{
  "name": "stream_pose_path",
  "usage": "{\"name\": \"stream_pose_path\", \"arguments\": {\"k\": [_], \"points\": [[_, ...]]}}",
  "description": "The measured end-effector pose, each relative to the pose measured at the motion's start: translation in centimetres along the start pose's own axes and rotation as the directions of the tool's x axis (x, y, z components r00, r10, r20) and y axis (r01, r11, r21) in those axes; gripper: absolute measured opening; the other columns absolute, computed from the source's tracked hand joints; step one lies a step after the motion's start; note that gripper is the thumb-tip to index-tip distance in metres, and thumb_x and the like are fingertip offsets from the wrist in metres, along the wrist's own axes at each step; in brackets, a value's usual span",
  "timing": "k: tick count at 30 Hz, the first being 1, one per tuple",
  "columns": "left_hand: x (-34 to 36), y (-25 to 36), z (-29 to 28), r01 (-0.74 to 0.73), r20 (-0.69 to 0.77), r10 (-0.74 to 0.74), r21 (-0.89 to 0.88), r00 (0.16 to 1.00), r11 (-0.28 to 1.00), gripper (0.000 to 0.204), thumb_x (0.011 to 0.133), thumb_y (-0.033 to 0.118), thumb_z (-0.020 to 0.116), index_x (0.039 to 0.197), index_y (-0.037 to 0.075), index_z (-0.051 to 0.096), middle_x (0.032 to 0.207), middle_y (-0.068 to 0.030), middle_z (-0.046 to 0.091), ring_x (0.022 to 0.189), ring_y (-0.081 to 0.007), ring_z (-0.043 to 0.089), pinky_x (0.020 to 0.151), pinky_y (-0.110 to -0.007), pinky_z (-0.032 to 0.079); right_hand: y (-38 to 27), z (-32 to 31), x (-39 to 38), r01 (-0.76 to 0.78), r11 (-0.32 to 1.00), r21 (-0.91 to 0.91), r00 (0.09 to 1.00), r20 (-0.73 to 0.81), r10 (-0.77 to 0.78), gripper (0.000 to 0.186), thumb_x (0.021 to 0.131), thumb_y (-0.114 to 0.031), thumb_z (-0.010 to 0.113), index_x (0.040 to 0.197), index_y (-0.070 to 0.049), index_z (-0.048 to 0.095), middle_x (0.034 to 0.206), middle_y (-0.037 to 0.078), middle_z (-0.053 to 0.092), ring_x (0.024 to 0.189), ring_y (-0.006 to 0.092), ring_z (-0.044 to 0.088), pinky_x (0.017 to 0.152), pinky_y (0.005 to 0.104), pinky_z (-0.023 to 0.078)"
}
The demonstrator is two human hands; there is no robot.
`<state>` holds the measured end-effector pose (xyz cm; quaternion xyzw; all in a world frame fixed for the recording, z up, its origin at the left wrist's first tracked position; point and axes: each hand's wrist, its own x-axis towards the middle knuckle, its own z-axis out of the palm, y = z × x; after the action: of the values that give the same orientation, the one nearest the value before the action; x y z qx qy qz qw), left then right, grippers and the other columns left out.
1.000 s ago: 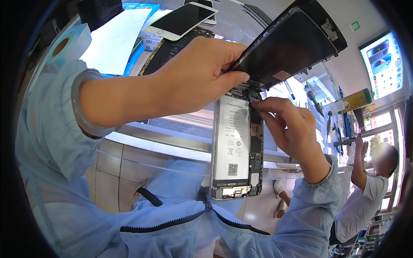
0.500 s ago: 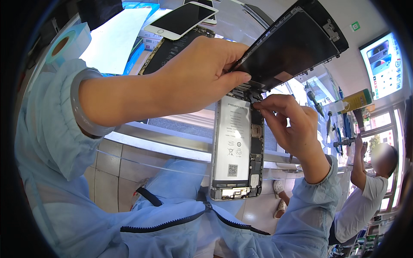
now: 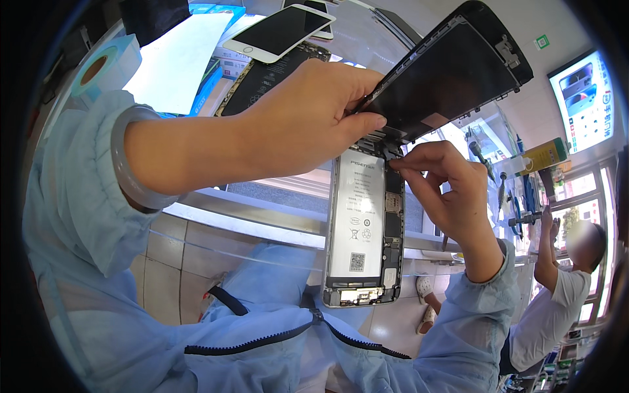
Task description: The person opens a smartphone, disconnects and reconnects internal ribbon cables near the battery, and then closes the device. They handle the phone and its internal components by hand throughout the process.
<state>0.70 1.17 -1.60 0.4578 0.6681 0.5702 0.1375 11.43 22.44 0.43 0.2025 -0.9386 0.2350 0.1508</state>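
The place looks like a phone-repair shop: one phone point(image 3: 364, 226) is opened to its insides, other phones point(image 3: 280, 34) lie about the counter point(image 3: 262, 219), tools point(image 3: 524, 219) stand beyond, and a lit screen point(image 3: 582, 98) displays phones.

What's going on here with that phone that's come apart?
A person has an opened phone in front of them. Their left hand holds the black screen panel by its lower edge, tilted up from the body. The right hand has its thumb and forefinger at the body's upper right, beside the white battery; whether they grip anything is too small to tell. A white phone lies beyond the left hand.
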Motion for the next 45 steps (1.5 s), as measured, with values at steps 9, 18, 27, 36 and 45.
{"name": "stream_pose_path", "arguments": {"k": [9, 18, 27, 36, 45], "points": [[0.03, 0.01, 0.11, 0.002, -0.024, -0.002, -0.026, 1.000, 1.000, 0.016, 0.094, -0.001, 0.055, 0.109, -0.004, 0.060, 0.097, -0.0064, 0.066, 0.088, -0.0070, 0.061, 0.079, -0.023, 0.051, 0.13, 0.01, -0.18, 0.062, 0.997, -0.040, 0.998, -0.020, -0.063, 0.019, 0.078, 0.001, 0.071, 0.093, -0.004, 0.060, 0.081, 0.003, 0.069, 0.043, 0.0095, 0.053, 0.041, 0.0230, 0.040], [0.13, -0.18, 0.13, -0.020, -0.027, 0.018, -0.057, 0.999, 0.998, 0.017, 0.094, 0.001, 0.056, 0.109, -0.004, 0.061, 0.097, -0.0064, 0.067, 0.088, -0.0071, 0.062, 0.079, -0.023, 0.051, -0.41, -0.19, 0.01, 0.160, 0.977, -0.144, 0.987, 0.004, -0.161, 0.019, 0.078, -0.001, 0.072, 0.094, -0.004, 0.062, 0.079, 0.006, 0.068, 0.048, 0.0162, 0.059, 0.045, 0.0269, 0.044], [0.22, -0.06, 0.31, 0.009, -0.027, -0.011, -0.053, 1.000, 0.999, 0.016, 0.094, 0.000, 0.056, 0.108, -0.004, 0.061, 0.097, -0.0065, 0.067, 0.087, -0.0073, 0.062, 0.079, -0.023, 0.051, -0.34, -0.25, -0.01, 0.218, 0.956, -0.197, 0.976, 0.020, -0.218, 0.021, 0.077, 0.000, 0.072, 0.095, -0.004, 0.062, 0.070, 0.008, 0.066, 0.049, 0.0207, 0.061, 0.045, 0.0291, 0.045], [0.12, 0.07, 0.19, 0.054, -0.037, -0.054, -0.015, 0.998, 0.998, 0.014, 0.093, 0.000, 0.056, 0.106, -0.005, 0.061, 0.096, -0.0069, 0.067, 0.087, -0.0076, 0.062, 0.078, -0.023, 0.051, -0.10, -0.45, 0.16, 0.253, 0.945, -0.207, 0.967, 0.064, -0.245, 0.021, 0.078, 0.000, 0.071, 0.096, -0.005, 0.061, 0.073, 0.009, 0.066, 0.053, 0.0225, 0.062, 0.046, 0.0307, 0.046], [0.02, -0.08, 0.11, 0.025, -0.030, -0.027, -0.051, 0.999, 0.998, 0.014, 0.094, 0.001, 0.056, 0.106, -0.005, 0.061, 0.096, -0.0067, 0.068, 0.087, -0.0071, 0.062, 0.078, -0.023, 0.051, -0.18, -0.25, 0.09, 0.259, 0.941, -0.218, 0.966, 0.061, -0.252, 0.023, 0.078, 0.000, 0.070, 0.097, -0.005, 0.060, 0.072, 0.009, 0.066, 0.053, 0.0226, 0.062, 0.046, 0.0308, 0.046]]}}
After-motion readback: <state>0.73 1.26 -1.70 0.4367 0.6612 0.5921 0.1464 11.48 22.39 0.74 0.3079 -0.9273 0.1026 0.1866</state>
